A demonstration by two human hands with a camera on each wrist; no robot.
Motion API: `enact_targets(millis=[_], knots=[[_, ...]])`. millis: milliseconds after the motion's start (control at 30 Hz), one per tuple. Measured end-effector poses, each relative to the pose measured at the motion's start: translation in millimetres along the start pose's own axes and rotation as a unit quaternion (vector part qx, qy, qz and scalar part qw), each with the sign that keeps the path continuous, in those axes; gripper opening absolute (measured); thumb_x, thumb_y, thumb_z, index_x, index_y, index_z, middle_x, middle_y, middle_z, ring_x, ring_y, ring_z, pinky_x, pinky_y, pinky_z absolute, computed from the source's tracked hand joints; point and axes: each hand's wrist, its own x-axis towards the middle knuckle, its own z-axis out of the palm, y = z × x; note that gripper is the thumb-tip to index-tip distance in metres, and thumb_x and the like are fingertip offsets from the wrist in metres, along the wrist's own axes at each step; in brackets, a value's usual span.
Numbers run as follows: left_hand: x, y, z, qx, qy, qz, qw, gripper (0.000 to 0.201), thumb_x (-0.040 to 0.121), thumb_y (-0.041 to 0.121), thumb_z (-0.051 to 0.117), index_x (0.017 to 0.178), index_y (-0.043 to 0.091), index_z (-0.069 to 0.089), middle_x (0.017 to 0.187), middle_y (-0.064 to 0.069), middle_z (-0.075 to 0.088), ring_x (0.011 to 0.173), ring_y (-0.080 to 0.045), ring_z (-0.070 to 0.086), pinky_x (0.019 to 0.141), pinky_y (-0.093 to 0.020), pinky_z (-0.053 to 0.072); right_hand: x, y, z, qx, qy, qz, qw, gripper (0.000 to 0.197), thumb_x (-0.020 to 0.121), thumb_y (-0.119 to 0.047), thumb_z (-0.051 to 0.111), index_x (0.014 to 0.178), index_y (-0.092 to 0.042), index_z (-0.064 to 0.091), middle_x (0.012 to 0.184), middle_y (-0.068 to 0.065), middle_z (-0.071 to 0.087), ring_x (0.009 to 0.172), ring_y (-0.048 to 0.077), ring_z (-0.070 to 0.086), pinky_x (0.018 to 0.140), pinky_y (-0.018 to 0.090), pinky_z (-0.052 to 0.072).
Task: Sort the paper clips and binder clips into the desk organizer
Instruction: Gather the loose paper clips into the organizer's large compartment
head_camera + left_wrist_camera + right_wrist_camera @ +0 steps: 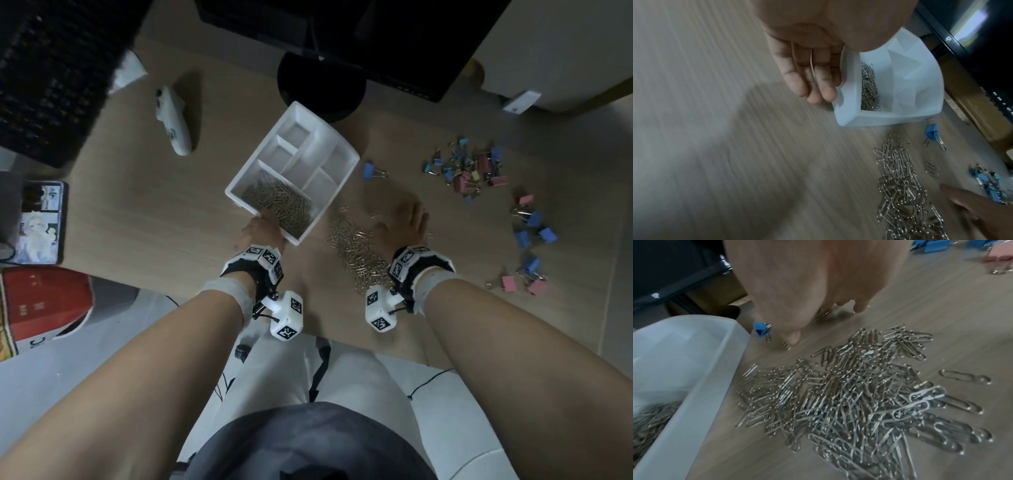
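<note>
Left hand (813, 68) is at the near-left corner of the white desk organizer (337, 150), fingers (795, 76) straight and together, lying alongside the outer wall, holding nothing; whether they actually touch the wall can't be told. Right hand (407, 222) is low over the desk (154, 212), palm down, fingers loosely spread, tips at the desk surface just beyond the far edge of the loose paper clips (849, 394); motion blur, so can't tell if it's got a clip pinched, looks relaxed w/ nothing held. That silver pile lies on the desk between the two hands, right beside the organizer's near-right wall. More paper clips in the organizer (281, 205) fill its big near compartment; the smaller compartments behind show white bottoms. One blue binder clip (371, 171) sits alone just right of the organizer. Farther right, a mixed heap of binder clips (469, 168), pink, blue, teal, yellow, and a looser scatter of blue & pink ones (531, 236) toward the desk's right edge. Behind the organizer: black monitor base (320, 82). Far left: white controller (173, 123) lying on the desk.
</note>
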Motion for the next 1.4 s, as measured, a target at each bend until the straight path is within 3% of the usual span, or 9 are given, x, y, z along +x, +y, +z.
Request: enact_targets(millis=[133,267,367,433,500,633,800,967,1400], knots=[[7.5,-3.9,9.7,-0.001,-0.014,0.03,0.999,0.054,0.098,0.042,0.042,0.138,0.006,0.04,0.114,-0.023,0.065,0.101,-0.042,0.064,0.089,-0.059,0.049,-14.0,3.4,8.7,0.0,-0.039,-0.043,0.998,0.081,0.101,-0.039,0.043,0.157,-0.005,-0.003,0.166,0.01,-0.009,0.152,0.028,-0.011,0.123,0.039,0.002],[15.6,-5.1,33.3,-0.039,0.015,0.039,0.998,0.134,0.054,0.093,-0.016,0.097,0.002,0.072,0.096,-0.025,0.07,0.092,-0.041,0.067,0.093,-0.057,0.047,-37.1,0.2,14.1,-0.024,0.001,-0.097,0.995,0.072,0.099,-0.041,0.046,0.157,-0.013,0.016,0.166,0.004,0.01,0.152,0.025,0.006,0.119,0.042,0.018],[7.1,-4.1,28.5,-0.003,-0.017,0.047,0.999,0.109,0.077,0.082,0.001,0.111,0.002,0.066,0.103,-0.024,0.069,0.095,-0.04,0.065,0.092,-0.054,0.049,-27.2,15.7,2.3,-0.019,0.093,-0.035,0.995,0.079,0.096,-0.047,0.049,0.157,-0.011,0.014,0.165,0.008,0.013,0.151,0.027,0.011,0.12,0.043,0.015],[-4.7,1.7,17.9,0.064,-0.032,0.067,0.995,0.056,0.097,0.048,0.037,0.131,0.005,0.049,0.115,-0.022,0.063,0.104,-0.042,0.061,0.091,-0.056,0.05,-13.9,33.0,-3.3,0.023,0.063,0.03,0.997,0.085,0.098,-0.051,0.045,0.158,-0.009,0.002,0.167,0.008,0.0,0.153,0.027,0.0,0.122,0.042,0.007],[-5.0,3.1,18.8,0.084,-0.03,0.073,0.993,0.051,0.093,0.018,0.055,0.139,0.009,0.033,0.121,-0.023,0.056,0.11,-0.045,0.057,0.091,-0.057,0.049,-8.1,44.7,1.4,0.046,0.031,0.054,0.997,0.086,0.1,-0.053,0.042,0.158,-0.007,-0.003,0.166,0.009,-0.008,0.153,0.027,-0.008,0.122,0.042,0.002],[-12.2,4.5,29.2,0.099,0.025,0.077,0.992,0.048,0.104,0.036,0.03,0.139,0.005,0.039,0.129,-0.024,0.055,0.115,-0.043,0.056,0.095,-0.054,0.046,-33.9,42.2,21.2,0.028,-0.01,-0.01,1.0,0.077,0.098,-0.057,0.022,0.158,-0.009,0.011,0.166,0.009,-0.009,0.153,0.027,-0.008,0.124,0.044,0.006],[-15.5,18.6,39.5,0.04,0.031,-0.024,0.998,0.069,0.104,0.049,0.017,0.137,-0.005,0.045,0.139,-0.028,0.049,0.129,-0.04,0.047,0.108,-0.053,0.03,-59.9,46.2,-7.6,0.042,0.102,0.015,0.994,0.063,0.093,-0.05,0.05,0.146,-0.018,0.039,0.15,0.005,0.041,0.133,0.031,0.038,0.103,0.045,0.036],[-3.6,17.0,36.9,0.048,0.013,-0.036,0.998,0.073,0.102,0.053,0.021,0.141,-0.005,0.042,0.141,-0.03,0.045,0.132,-0.041,0.043,0.111,-0.054,0.027,-68.4,68.6,-3.0,0.066,0.075,0.174,0.98,0.111,0.057,-0.085,0.063,0.142,-0.02,0.036,0.137,0.013,0.041,0.127,0.038,0.038,0.106,0.051,0.031],[20.8,-18.4,20.8,0.072,-0.027,0.114,0.99,0.08,0.093,0.067,0.016,0.105,0.007,0.068,0.096,-0.018,0.069,0.083,-0.031,0.065,0.074,-0.034,0.045,-74.4,-19.9,36.1,0.086,0.077,0.128,0.985,0.118,0.045,-0.069,0.084,0.135,-0.011,0.033,0.128,0.011,0.037,0.109,0.033,0.04,0.091,0.041,0.04]])
